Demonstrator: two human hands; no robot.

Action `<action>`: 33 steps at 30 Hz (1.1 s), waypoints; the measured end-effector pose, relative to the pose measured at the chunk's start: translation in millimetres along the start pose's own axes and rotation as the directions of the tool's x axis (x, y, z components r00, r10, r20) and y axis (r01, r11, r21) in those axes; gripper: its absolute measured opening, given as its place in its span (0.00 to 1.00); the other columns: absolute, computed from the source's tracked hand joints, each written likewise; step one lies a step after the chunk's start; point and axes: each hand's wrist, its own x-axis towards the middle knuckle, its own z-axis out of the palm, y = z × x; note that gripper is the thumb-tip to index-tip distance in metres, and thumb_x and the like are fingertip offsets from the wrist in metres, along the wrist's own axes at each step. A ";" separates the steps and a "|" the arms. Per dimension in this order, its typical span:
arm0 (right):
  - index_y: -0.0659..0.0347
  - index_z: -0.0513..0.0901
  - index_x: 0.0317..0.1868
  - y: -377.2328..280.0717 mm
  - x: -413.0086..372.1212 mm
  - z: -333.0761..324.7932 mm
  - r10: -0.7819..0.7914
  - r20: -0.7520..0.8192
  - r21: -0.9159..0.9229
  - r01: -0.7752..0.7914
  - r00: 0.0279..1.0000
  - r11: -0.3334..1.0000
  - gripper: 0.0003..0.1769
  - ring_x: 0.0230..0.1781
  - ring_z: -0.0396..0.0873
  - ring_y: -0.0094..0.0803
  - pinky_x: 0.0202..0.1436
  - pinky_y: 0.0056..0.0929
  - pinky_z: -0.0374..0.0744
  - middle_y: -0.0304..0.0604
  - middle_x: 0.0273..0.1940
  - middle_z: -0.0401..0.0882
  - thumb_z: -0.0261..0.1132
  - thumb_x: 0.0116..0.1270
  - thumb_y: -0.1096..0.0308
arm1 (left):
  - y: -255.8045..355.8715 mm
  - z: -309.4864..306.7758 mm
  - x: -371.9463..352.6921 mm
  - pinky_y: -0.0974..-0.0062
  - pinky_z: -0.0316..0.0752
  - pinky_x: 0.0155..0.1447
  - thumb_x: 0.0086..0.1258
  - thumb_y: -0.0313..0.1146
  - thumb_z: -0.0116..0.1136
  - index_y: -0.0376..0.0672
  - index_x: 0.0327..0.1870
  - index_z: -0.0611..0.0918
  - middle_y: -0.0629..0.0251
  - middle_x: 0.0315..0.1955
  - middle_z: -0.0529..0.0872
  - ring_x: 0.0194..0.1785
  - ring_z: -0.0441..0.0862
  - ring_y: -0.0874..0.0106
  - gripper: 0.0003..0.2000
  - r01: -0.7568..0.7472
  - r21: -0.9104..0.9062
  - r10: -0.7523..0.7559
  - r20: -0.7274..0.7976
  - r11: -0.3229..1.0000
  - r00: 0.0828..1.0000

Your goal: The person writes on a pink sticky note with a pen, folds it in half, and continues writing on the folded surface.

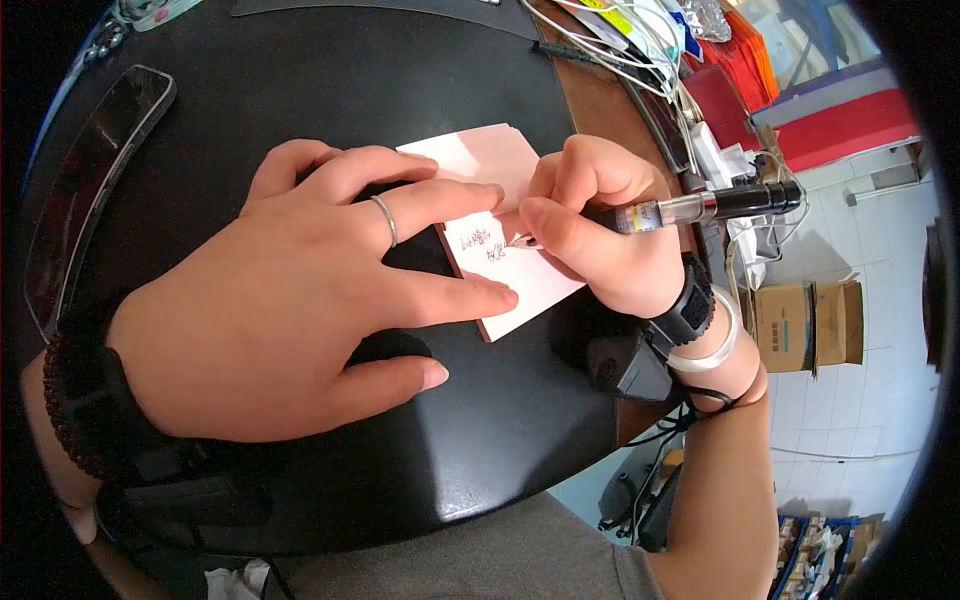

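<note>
A pad of pale pink paper (530,292) lies on the black desk, with a few handwritten characters near its middle. My left hand (290,270) is spread flat, its fingers apart; several fingertips press on the pad's left part and the thumb rests on the desk. A ring is on one finger. My right hand (605,225) is closed around a pen (705,207) with a clear and black barrel. The pen's tip meets the paper just beside the writing. The fingers partly cover the pad's right side.
A phone (95,190) lies on the black desk (400,70) at the left. White cables (640,70) and packets crowd the upper right. A dark device (630,368) sits by my right wrist. Cardboard boxes (785,325) stand beyond the desk.
</note>
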 end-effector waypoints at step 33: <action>0.61 0.65 0.20 -0.8 -0.9 -2.4 0.013 -0.021 -0.024 -0.013 1.000 1.000 0.14 0.23 0.63 0.15 0.25 0.19 0.62 0.30 0.19 0.65 0.63 0.57 0.77 | 0.1 -1.2 -0.3 0.54 0.51 0.64 0.50 0.40 0.64 0.63 0.54 0.79 0.61 0.63 0.65 0.65 0.59 0.56 0.25 0.004 0.003 -0.004 -0.005 1.000 1.000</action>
